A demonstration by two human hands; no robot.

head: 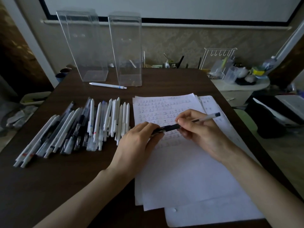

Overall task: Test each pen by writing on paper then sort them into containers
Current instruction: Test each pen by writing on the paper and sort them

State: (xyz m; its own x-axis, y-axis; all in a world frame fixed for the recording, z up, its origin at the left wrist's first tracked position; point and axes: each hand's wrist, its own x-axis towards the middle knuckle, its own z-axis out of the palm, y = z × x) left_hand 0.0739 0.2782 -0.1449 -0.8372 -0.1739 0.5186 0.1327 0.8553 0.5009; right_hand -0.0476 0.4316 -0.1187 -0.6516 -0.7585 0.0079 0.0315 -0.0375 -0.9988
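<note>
Over the paper [181, 162], the left hand [136, 139] closes its grip on a black cap [169, 128], while the right hand [202, 129] pinches a clear pen [207, 118]. A pile of pens [79, 127] lies left on the tabletop [65, 178], before two clear containers [125, 51].

Head camera looks forward and down, close over the table [98, 178].

Dim, bluish indoor light, soft shadows, wide-angle bowing at the edges, slight blur on far clutter.
</note>
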